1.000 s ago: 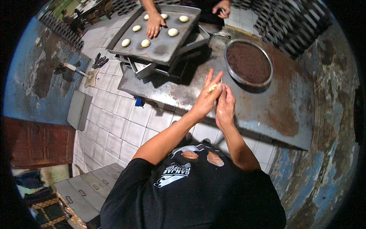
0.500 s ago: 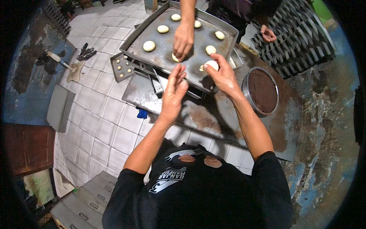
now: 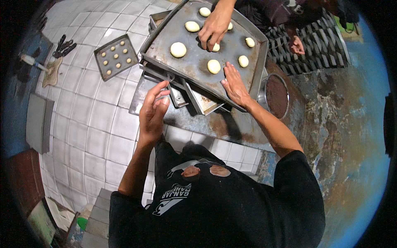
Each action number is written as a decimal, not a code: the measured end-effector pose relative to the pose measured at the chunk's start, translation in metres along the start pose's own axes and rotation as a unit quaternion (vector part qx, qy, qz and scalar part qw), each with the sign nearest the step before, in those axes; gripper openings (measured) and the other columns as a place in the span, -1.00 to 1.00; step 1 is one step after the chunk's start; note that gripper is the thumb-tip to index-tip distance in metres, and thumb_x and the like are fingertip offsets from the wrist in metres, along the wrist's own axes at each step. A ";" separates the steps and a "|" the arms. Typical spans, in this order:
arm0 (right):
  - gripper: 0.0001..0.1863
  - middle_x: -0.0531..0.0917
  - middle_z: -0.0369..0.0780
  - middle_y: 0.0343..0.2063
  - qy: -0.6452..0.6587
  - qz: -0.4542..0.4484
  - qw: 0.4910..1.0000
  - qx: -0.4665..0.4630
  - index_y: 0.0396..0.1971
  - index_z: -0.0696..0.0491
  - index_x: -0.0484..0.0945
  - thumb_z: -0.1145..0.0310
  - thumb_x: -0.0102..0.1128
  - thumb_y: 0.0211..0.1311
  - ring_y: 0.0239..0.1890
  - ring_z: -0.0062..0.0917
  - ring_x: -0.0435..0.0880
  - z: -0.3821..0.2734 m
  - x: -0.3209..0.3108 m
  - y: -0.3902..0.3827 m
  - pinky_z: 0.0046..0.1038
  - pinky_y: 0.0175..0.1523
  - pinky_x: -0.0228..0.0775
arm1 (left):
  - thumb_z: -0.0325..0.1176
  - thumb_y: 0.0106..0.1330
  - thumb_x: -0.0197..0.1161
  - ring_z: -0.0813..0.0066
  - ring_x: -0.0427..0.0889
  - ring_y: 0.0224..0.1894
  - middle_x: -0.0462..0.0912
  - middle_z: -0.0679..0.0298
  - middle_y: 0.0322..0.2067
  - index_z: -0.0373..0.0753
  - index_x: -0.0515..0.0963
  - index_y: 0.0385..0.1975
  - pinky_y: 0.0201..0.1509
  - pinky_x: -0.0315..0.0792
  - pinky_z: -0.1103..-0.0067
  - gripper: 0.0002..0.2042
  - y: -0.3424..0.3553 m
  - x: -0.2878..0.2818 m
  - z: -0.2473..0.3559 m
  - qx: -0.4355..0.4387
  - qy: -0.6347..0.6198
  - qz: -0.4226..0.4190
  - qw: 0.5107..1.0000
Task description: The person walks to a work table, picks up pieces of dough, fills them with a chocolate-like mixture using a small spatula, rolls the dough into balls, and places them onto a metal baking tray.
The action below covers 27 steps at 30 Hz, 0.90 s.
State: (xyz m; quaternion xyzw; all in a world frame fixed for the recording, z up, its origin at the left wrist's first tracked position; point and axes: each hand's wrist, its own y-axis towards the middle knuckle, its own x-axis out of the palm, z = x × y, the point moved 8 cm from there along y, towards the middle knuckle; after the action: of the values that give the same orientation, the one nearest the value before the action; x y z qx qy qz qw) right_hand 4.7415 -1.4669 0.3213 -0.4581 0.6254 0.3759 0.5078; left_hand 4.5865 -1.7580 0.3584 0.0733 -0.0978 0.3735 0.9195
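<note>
A large metal tray holds several pale round dough balls. My right hand lies on the tray's near right part with fingers outstretched, just beside a dough ball, holding nothing. My left hand is raised off the tray's near left side, empty, fingers apart and slightly bent. A co-worker's hand reaches from the top, fingertips on a dough ball. Beneath the large tray are more metal pans on a worn metal table.
A smaller tray with small dough pieces is on the tiled floor, left, near dark gloves and a long-handled tool. A round pan of brown stuff sits right. Stacked dark slatted items and the co-worker's other hand are upper right.
The dough piece in my right hand has been let go; that hand now lies flat on the tray. My left hand has moved left, away from it. The view has shifted.
</note>
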 end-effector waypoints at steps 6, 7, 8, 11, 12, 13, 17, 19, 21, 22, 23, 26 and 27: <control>-0.17 -0.12 -0.01 0.52 0.258 0.002 0.957 0.130 0.47 0.17 -0.04 -0.18 -0.24 0.48 0.57 -0.16 -0.21 0.039 -0.005 0.015 -0.14 0.57 -0.40 | -0.41 0.41 0.01 0.40 0.52 0.12 0.50 0.10 0.19 -0.38 0.38 0.25 0.20 0.41 0.48 -0.58 0.006 -0.004 0.013 0.010 -0.020 -0.008 1.000; -0.17 -0.12 -0.03 0.52 0.087 0.003 0.990 0.115 0.48 0.15 -0.04 -0.20 -0.29 0.48 0.57 -0.16 -0.22 0.031 0.001 0.015 -0.15 0.57 -0.40 | -0.46 0.40 0.01 0.43 0.54 0.10 0.54 0.12 0.15 -0.38 0.40 0.23 0.19 0.41 0.50 -0.60 0.008 -0.006 0.013 0.026 -0.021 -0.005 0.999; -0.16 -0.13 -0.04 0.53 -0.082 0.006 0.992 0.097 0.48 0.12 -0.04 -0.23 -0.34 0.49 0.57 -0.16 -0.23 0.016 0.003 0.018 -0.15 0.57 -0.40 | -0.47 0.40 0.02 0.44 0.54 0.09 0.54 0.12 0.15 -0.38 0.40 0.22 0.19 0.41 0.50 -0.61 0.008 -0.009 0.013 0.023 -0.015 0.002 1.000; -0.22 -0.10 -0.05 0.52 0.039 -0.047 0.989 0.134 0.48 0.03 0.04 -0.24 -0.43 0.51 0.56 -0.13 -0.25 0.037 0.000 0.034 -0.15 0.57 -0.39 | -0.44 0.41 0.06 0.47 0.55 0.04 0.58 0.15 0.11 -0.34 0.45 0.18 0.16 0.41 0.52 -0.64 0.006 -0.008 0.018 0.019 -0.004 0.014 1.000; -0.24 -0.09 -0.04 0.52 0.110 -0.073 0.979 0.153 0.47 0.03 0.07 -0.23 -0.41 0.51 0.56 -0.12 -0.25 0.049 0.004 0.033 -0.14 0.57 -0.39 | -0.43 0.42 0.08 0.48 0.55 0.03 0.58 0.16 0.11 -0.34 0.46 0.18 0.15 0.41 0.53 -0.65 0.004 -0.006 0.017 0.019 -0.005 0.010 1.000; -0.23 0.04 -0.03 0.49 0.296 -0.088 0.936 0.169 0.47 0.03 0.07 -0.23 -0.41 0.51 0.55 -0.20 -0.13 0.031 -0.018 0.046 -0.20 0.56 -0.29 | -0.42 0.42 0.09 0.49 0.56 0.03 0.59 0.17 0.10 -0.33 0.46 0.17 0.14 0.42 0.53 -0.65 0.003 -0.011 0.015 0.024 -0.002 0.020 1.000; -0.46 0.60 0.02 0.08 0.333 0.018 0.921 0.201 0.10 0.13 0.58 -0.04 0.01 0.44 0.14 -0.28 0.58 0.038 -0.037 0.054 -0.29 0.25 0.35 | -0.53 0.41 0.08 0.53 0.62 -0.05 0.61 0.17 0.04 -0.37 0.47 0.16 0.08 0.47 0.61 -0.67 0.001 0.012 0.015 0.016 -0.025 -0.008 1.000; -0.58 0.63 0.08 0.00 0.139 0.045 0.982 0.118 -0.02 0.11 0.66 0.13 0.28 0.27 0.06 -0.28 0.63 -0.009 -0.032 0.060 -0.28 0.12 0.42 | -0.52 0.43 0.09 0.54 0.67 -0.14 0.63 0.16 0.00 -0.39 0.49 0.11 -0.02 0.52 0.62 -0.71 0.000 0.026 0.011 0.007 -0.028 -0.018 0.999; -0.62 0.68 0.04 -0.16 0.193 0.044 0.963 0.181 -0.10 0.11 0.70 0.16 0.31 0.22 -0.10 -0.31 0.70 -0.016 -0.041 0.047 -0.30 0.00 0.48 | -0.50 0.46 0.10 0.55 0.68 -0.18 0.64 0.17 -0.07 -0.41 0.50 0.08 -0.12 0.55 0.64 -0.74 -0.001 0.049 0.017 0.030 -0.003 -0.029 0.999; -0.64 0.70 0.01 -0.23 0.258 0.030 0.938 0.227 -0.12 0.12 0.71 0.17 0.32 0.21 -0.17 -0.31 0.72 -0.012 -0.041 0.034 -0.30 -0.05 0.50 | -0.49 0.47 0.11 0.55 0.68 -0.19 0.64 0.17 -0.10 -0.41 0.51 0.07 -0.15 0.56 0.65 -0.75 -0.002 0.062 0.018 0.039 0.018 -0.037 0.998; -0.64 0.70 -0.01 -0.27 0.277 0.080 0.934 0.210 -0.13 0.13 0.71 0.18 0.32 0.20 -0.21 -0.32 0.72 -0.021 -0.057 0.024 -0.31 -0.08 0.50 | -0.47 0.50 0.05 0.50 0.67 -0.17 0.63 0.11 -0.03 -0.40 0.52 0.07 -0.13 0.56 0.61 -0.76 -0.002 0.073 0.023 0.063 0.039 -0.029 0.997; -0.67 0.70 -0.06 -0.31 0.298 0.194 0.924 0.142 -0.17 0.17 0.70 0.23 0.31 0.21 -0.27 -0.36 0.72 -0.080 -0.109 -0.039 -0.32 -0.14 0.51 | -0.41 0.52 0.04 0.46 0.59 0.06 0.56 0.13 0.04 -0.40 0.34 0.25 -0.01 0.56 0.57 -0.63 -0.010 0.112 0.014 0.093 0.020 0.075 0.993; -0.70 0.70 -0.07 -0.32 0.272 0.210 0.933 0.105 -0.17 0.17 0.68 0.27 0.31 0.22 -0.29 -0.35 0.71 -0.098 -0.117 -0.068 -0.33 -0.13 0.51 | -0.34 0.55 0.01 0.47 0.56 0.08 0.55 0.15 0.05 -0.38 0.25 0.33 0.06 0.53 0.57 -0.57 -0.013 0.139 0.002 0.012 -0.039 0.007 0.999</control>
State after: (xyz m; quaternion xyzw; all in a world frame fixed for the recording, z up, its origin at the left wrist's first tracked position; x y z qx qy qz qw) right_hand 4.7860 -1.5561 0.4552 -0.3452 0.8574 0.2667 0.2732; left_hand 4.6926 -1.6738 0.3920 0.0986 -0.1297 0.3778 0.9114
